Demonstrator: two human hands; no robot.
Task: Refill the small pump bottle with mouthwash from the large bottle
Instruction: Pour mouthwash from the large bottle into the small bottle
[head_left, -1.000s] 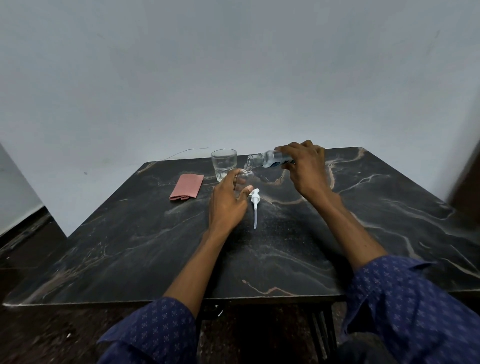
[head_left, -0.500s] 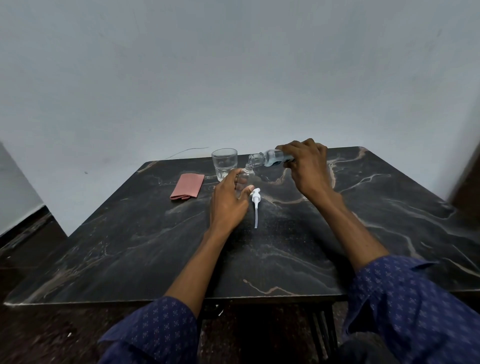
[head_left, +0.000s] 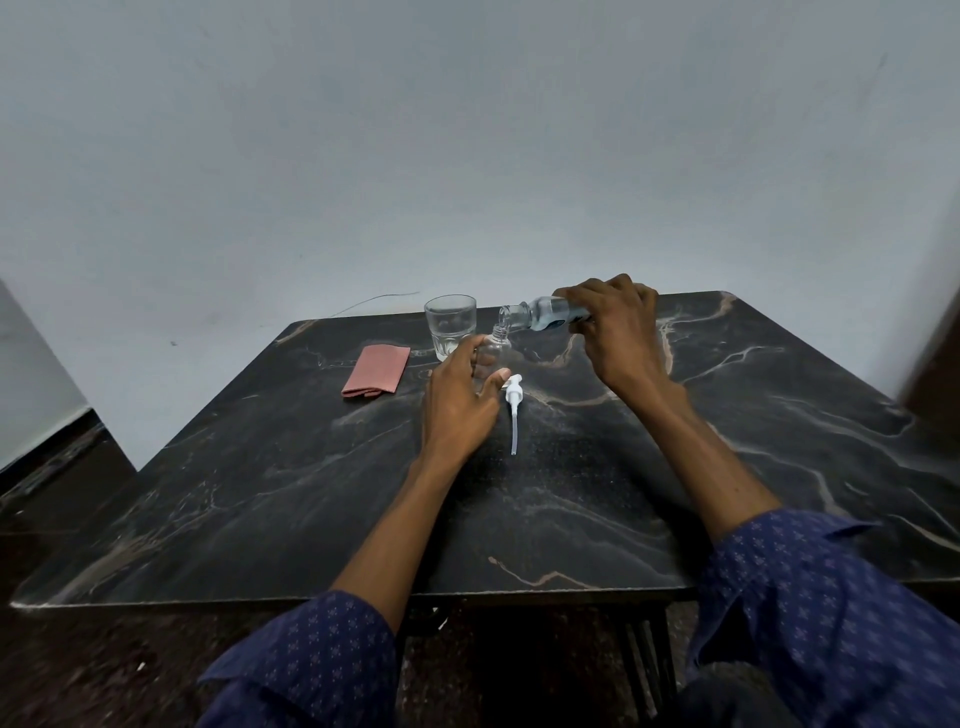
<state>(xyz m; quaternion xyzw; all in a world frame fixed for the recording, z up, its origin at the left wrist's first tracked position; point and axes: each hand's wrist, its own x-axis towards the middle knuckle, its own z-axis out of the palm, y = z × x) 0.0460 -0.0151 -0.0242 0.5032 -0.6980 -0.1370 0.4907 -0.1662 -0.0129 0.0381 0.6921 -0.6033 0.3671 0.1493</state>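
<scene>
A small clear bottle (head_left: 492, 354) stands upright on the dark marble table (head_left: 571, 493), its neck uncapped. My left hand (head_left: 457, 400) wraps around its body. My right hand (head_left: 615, 332) grips the large clear mouthwash bottle (head_left: 540, 313), which lies nearly level with its open mouth tipped down right over the small bottle's neck. The white pump head with its long tube (head_left: 513, 410) lies loose on the table just right of my left hand.
An empty drinking glass (head_left: 450, 325) stands close behind and left of the small bottle. A folded pink cloth (head_left: 376, 371) lies further left. A thin wire (head_left: 374, 300) runs along the table's back edge by the grey wall.
The large bottle has tilted slightly more, with my right hand lifting a little. My left hand and the small bottle have stayed in place.
</scene>
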